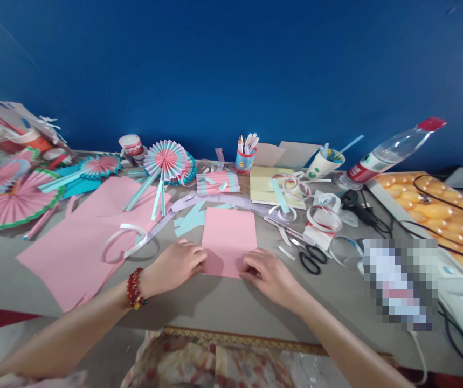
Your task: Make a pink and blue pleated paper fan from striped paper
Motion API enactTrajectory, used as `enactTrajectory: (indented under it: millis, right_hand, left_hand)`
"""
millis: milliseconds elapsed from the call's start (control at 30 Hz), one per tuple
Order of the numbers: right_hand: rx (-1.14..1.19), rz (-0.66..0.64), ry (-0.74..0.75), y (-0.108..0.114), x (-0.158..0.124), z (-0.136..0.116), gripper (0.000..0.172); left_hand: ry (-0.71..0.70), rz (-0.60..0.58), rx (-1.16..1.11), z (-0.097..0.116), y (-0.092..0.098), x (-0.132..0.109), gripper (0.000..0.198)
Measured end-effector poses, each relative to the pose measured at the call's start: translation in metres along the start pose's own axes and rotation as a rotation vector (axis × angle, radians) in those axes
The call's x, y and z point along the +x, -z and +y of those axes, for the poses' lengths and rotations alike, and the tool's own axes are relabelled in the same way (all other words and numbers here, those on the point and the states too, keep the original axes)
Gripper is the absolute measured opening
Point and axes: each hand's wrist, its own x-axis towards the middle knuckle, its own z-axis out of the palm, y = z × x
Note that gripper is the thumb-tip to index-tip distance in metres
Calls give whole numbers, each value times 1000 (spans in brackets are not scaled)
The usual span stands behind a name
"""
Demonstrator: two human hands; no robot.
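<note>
Pink sheet (229, 240) in the grip of left hand (177, 267) and right hand (268, 274), blue strips (187, 223) just beyond, scissors (303, 249) to the right.

Readable text: none
Bottle label (361, 171): just before three o'clock in view, print too blurred
Red-and-white cup (131, 145): ten o'clock, markings too small

Papercraft workspace (211, 307): pleated fans (165, 159), scissors (299, 246), pink paper (229, 237)
</note>
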Motion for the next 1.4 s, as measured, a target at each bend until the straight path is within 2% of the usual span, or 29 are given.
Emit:
enactTrajectory:
  millis: [367,567,733,1000,1400]
  right_hand:
    - [-31,-5,-28,2,0,-2,12]
    - [-27,-50,-57,15,-6,1,5]
    - [20,-95,-25,24,-8,4,10]
    - [11,-80,-67,20,-10,10,10]
    - [7,-118,-10,25,-3,12,14]
  left_hand:
    - [1,17,8,0,0,0,22]
    - [-9,3,-28,0,0,0,21]
    - [6,-2,-48,-1,1,0,22]
    - [-5,3,-46,-1,0,0,23]
    - [-2,5,-28,0,-1,1,21]
